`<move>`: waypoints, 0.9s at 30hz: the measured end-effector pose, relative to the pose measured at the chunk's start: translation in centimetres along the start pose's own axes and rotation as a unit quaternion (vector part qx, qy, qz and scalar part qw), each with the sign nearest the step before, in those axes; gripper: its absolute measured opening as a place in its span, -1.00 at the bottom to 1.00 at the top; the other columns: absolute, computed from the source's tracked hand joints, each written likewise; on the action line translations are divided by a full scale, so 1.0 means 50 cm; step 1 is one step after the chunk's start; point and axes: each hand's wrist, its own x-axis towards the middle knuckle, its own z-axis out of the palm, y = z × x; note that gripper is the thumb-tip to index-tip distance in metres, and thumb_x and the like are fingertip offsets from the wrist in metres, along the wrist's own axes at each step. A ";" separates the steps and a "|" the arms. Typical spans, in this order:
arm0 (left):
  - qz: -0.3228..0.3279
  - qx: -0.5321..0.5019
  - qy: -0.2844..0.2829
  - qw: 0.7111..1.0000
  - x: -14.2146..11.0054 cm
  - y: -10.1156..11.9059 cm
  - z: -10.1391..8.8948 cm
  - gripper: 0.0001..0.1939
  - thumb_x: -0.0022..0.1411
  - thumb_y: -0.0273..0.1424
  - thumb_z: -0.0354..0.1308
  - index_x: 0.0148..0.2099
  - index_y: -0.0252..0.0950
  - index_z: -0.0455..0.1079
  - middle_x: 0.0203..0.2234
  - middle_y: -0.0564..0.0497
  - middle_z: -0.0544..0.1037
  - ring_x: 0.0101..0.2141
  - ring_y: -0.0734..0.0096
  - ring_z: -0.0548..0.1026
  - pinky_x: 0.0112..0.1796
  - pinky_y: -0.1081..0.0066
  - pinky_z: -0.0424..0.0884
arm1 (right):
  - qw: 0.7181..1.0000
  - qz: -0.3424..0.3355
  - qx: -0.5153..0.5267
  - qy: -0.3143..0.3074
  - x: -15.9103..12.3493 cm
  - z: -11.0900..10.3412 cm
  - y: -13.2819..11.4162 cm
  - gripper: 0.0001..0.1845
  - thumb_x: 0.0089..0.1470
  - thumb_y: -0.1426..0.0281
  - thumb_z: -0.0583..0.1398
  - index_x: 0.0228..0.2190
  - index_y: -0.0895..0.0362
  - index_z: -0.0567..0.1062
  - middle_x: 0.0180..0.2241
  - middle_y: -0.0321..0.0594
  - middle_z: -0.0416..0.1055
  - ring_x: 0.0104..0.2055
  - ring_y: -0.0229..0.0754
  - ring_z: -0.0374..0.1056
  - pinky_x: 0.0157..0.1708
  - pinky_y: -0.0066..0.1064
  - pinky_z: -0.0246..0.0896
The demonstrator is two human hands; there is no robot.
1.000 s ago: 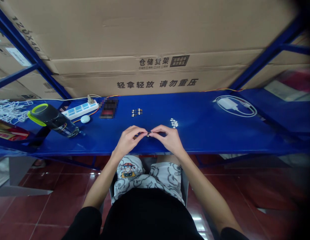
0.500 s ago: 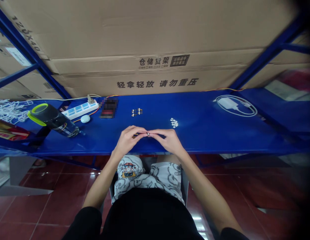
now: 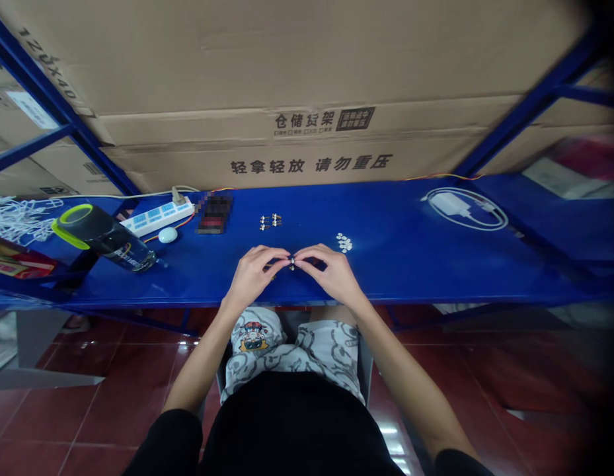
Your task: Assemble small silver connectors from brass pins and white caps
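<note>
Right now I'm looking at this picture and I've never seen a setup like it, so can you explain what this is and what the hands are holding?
This is one view from a camera worn on a person's head, looking down, so you see their own bare hands. The left hand and right hand meet above a blue metal shelf, their fingertips pinching a tiny metal part, too small to identify. Farther along the shelf lie rows of small metal parts and a cluster of small white pieces. To the left are a power strip and a drink bottle.
</note>
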 end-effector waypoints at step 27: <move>-0.066 0.142 -0.098 0.983 0.001 -0.006 0.005 -0.86 0.44 -0.43 0.15 -0.11 -0.18 0.56 -0.04 0.01 0.63 -0.03 0.20 0.55 0.01 0.16 0.39 | 0.987 0.026 -0.155 -0.041 -0.001 0.004 0.019 -0.71 0.35 0.34 0.09 -0.18 0.02 0.63 -0.01 -0.16 0.59 0.03 0.00 0.46 0.11 -0.03 0.33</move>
